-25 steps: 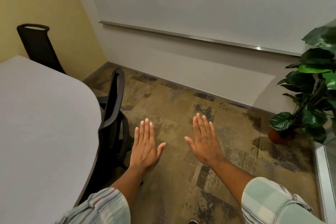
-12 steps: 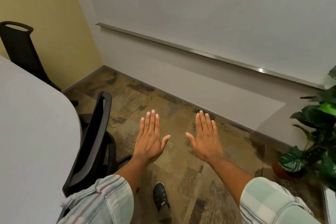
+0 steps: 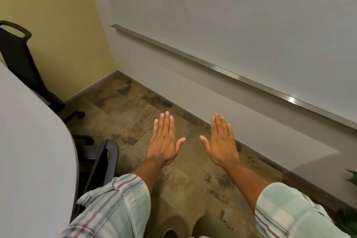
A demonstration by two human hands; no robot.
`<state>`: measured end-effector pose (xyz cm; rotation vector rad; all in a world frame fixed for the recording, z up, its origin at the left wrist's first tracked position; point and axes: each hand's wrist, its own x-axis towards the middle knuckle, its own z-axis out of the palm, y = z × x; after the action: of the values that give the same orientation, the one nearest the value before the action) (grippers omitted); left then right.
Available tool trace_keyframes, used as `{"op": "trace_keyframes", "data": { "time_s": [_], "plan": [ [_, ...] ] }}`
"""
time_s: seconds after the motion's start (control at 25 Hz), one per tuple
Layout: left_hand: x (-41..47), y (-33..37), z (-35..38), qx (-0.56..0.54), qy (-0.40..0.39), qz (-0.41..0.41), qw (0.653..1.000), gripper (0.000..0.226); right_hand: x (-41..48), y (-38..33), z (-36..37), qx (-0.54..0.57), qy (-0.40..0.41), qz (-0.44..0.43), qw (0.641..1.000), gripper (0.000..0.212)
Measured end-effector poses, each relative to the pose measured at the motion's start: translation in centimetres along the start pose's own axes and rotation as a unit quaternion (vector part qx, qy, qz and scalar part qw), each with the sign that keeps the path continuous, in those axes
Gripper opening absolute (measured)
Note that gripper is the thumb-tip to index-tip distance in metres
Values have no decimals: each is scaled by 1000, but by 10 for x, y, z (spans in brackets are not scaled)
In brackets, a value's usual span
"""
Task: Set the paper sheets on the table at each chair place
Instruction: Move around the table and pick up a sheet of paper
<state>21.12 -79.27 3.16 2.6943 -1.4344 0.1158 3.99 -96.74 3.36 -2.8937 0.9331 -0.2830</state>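
Note:
My left hand [image 3: 163, 141] and my right hand [image 3: 222, 141] are stretched out flat, palms down, above the carpet, fingers straight and slightly apart, holding nothing. The white table [image 3: 32, 150] curves along the left edge, its top bare where I see it. A black chair [image 3: 102, 162] is tucked at the table's edge just left of my left arm. A second black chair [image 3: 17, 52] stands at the far left by the yellow wall. No paper sheets are in view.
A whiteboard with a metal tray rail [image 3: 212, 67] runs along the wall ahead. Patterned brown carpet [image 3: 135, 106] lies between table and wall. Green plant leaves [image 3: 350, 179] peek in at the lower right edge.
The view has swung to the right and closer to the wall; the table and chairs slid left, the plant mostly left the frame. Both hands stay flat and empty.

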Motion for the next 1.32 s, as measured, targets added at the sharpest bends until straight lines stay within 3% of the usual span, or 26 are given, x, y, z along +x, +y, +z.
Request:
{"op": "trace_keyframes", "data": {
  "time_s": [0.4,0.72,1.0,1.32],
  "plan": [
    [170,-79,32,15,-19,-130,991,93,256,1,54,22,-42,-93,995,86],
    [255,-155,33,4,-25,-290,957,91,433,-49,81,51,-104,-213,970,90],
    [276,-271,48,29,-15,-404,914,93,539,-176,116,47,-97,-332,937,91],
    [257,-450,57,-8,-27,-508,861,93,621,-390,173,21,-119,-446,887,88]
  ]
}}
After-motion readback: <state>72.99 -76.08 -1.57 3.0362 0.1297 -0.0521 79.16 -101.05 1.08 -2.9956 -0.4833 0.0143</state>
